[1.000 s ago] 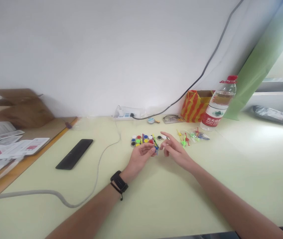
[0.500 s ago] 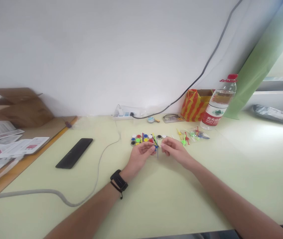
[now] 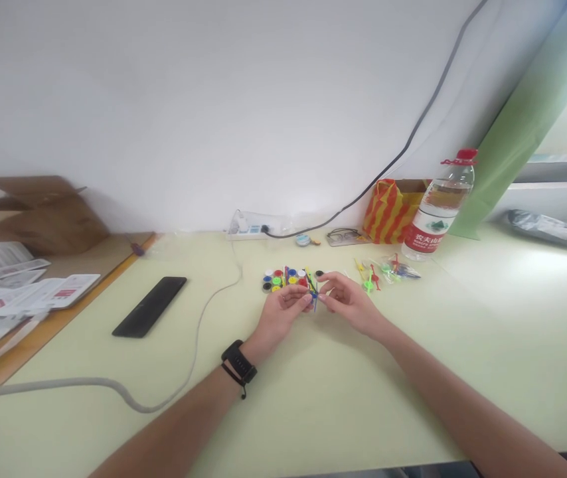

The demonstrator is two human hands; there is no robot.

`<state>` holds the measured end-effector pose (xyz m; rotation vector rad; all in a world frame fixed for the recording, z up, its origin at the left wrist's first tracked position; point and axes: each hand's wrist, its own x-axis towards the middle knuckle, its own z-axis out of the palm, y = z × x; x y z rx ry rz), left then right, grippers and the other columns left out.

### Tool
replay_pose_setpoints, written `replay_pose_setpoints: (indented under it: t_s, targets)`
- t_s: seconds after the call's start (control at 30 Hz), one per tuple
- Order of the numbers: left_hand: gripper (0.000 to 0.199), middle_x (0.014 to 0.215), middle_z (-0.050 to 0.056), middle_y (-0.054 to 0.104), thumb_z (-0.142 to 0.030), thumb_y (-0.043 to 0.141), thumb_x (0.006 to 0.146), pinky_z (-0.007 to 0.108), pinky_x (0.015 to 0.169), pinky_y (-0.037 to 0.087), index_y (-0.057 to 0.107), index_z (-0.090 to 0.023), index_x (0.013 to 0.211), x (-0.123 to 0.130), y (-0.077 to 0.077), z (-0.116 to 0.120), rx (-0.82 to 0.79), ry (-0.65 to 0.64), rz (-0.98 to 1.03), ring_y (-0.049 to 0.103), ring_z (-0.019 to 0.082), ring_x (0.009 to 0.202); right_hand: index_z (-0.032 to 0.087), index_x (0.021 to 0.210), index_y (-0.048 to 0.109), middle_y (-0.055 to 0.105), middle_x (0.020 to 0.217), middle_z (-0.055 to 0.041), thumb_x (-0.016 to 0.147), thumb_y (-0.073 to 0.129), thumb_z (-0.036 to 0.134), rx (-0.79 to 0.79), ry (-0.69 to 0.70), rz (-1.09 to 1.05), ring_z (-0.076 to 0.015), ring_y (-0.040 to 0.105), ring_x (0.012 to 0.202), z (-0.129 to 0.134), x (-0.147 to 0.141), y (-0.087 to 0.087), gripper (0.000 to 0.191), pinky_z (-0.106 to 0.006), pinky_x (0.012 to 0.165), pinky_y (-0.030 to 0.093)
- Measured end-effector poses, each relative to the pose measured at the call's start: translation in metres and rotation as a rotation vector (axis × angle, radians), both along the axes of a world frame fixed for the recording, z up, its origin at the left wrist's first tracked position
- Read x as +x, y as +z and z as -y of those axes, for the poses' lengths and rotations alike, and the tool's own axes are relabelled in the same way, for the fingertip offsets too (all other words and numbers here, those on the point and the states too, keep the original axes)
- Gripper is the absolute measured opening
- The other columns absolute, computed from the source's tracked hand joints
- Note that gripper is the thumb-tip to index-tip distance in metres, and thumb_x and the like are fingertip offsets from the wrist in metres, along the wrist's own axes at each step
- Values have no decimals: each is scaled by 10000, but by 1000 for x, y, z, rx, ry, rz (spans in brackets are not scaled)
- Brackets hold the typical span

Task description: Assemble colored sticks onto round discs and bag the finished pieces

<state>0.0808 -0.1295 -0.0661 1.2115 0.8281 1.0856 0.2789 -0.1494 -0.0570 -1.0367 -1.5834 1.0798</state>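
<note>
Between finger and thumb, my left hand [image 3: 286, 310] pinches a small blue plastic piece [image 3: 314, 298] with a thin stick. My right hand [image 3: 347, 302] has its thumb and fingertips at the right side of that piece, fingers curled and seemingly pinching it. Just behind the hands lie several coloured round discs [image 3: 276, 281] in white, red, blue, green, yellow and black, along with thin coloured sticks [image 3: 309, 275]. To the right are yellow, red and green stick pieces [image 3: 368, 285], beside a clear bag of small parts [image 3: 398, 269].
A black phone-like slab [image 3: 150, 307] and a grey cable [image 3: 198, 332] lie left. Behind stand a power strip [image 3: 247, 230], glasses [image 3: 344, 236], a striped bag [image 3: 387, 211] and a water bottle [image 3: 433, 216]. Papers [image 3: 29, 295] and a cardboard box [image 3: 54, 216] are far left.
My right hand has moved left, and its fingertips now meet the blue piece. The thin stick has tilted slightly. My left hand has stayed almost still.
</note>
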Motion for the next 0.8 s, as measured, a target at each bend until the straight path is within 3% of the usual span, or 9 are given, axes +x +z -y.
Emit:
replay_pose_setpoints:
  t_s: [0.17, 0.23, 0.3, 0.33, 0.37, 0.4, 0.47, 0.57, 0.8]
  targets:
    - [361, 847, 56, 746, -391, 873, 728, 328, 820, 585, 742, -146, 958, 0, 2, 0, 2, 3, -1, 695, 167, 773, 345, 1565, 202, 604, 998, 1, 899, 666, 424, 39, -56, -19, -122, 541, 638, 2, -3, -5, 816, -296, 630, 487]
    - [359, 857, 59, 751, -388, 873, 728, 328, 818, 586, 741, -148, 960, 0, 1, 0, 3, 4, -3, 698, 168, 771, 352, 1543, 265, 597, 1044, -6, 890, 668, 439, 57, -84, -27, -123, 550, 653, 3, -4, -6, 772, -300, 641, 490]
    - [362, 862, 62, 753, -387, 872, 729, 330, 817, 586, 740, -147, 965, 0, 0, -1, 1, 8, -6, 700, 170, 772, 300, 1354, 536, 610, 967, -6, 891, 656, 484, 55, -99, -7, -136, 554, 657, 3, -3, -4, 513, -305, 641, 482]
    - [363, 860, 62, 754, -387, 872, 728, 330, 816, 586, 738, -147, 965, 0, -1, -1, -1, 11, -7, 701, 171, 771, 254, 1147, 661, 612, 859, -6, 908, 623, 518, 25, -67, 18, -144, 544, 637, 3, -2, -3, 357, -305, 626, 467]
    - [363, 855, 61, 753, -389, 872, 729, 329, 815, 586, 737, -145, 962, -1, -1, -1, -3, 14, -8, 702, 170, 768, 217, 892, 700, 584, 722, -6, 936, 567, 555, -19, -19, 45, -148, 518, 600, 2, 0, -2, 366, -304, 599, 441]
    - [364, 852, 59, 752, -391, 870, 730, 327, 814, 585, 735, -145, 961, -1, -2, -1, -4, 16, -9, 702, 169, 767, 201, 669, 645, 523, 596, -6, 963, 500, 586, -68, 31, 65, -147, 480, 559, 2, 2, 0, 506, -304, 568, 407]
    - [363, 859, 59, 752, -393, 868, 734, 321, 814, 584, 730, -145, 960, -1, -2, -1, -3, 17, -8, 702, 165, 763, 201, 469, 475, 409, 476, -4, 997, 398, 618, -139, 91, 75, -137, 401, 509, 1, 5, 3, 677, -306, 523, 334]
    - [362, 870, 63, 754, -394, 867, 734, 321, 810, 584, 729, -145, 958, -1, -2, 0, 2, 9, -16, 703, 166, 759, 204, 531, 452, 419, 524, 11, 975, 469, 626, -116, 45, 31, -127, 374, 521, 1, 5, 7, 613, -292, 506, 301]
    - [362, 859, 64, 758, -393, 871, 727, 329, 800, 586, 735, -150, 957, -1, 1, 0, -13, 6, -29, 706, 171, 746, 230, 880, 536, 605, 836, 0, 821, 755, 533, -79, 33, -119, -126, 523, 646, 0, -2, 2, 378, -279, 590, 479]
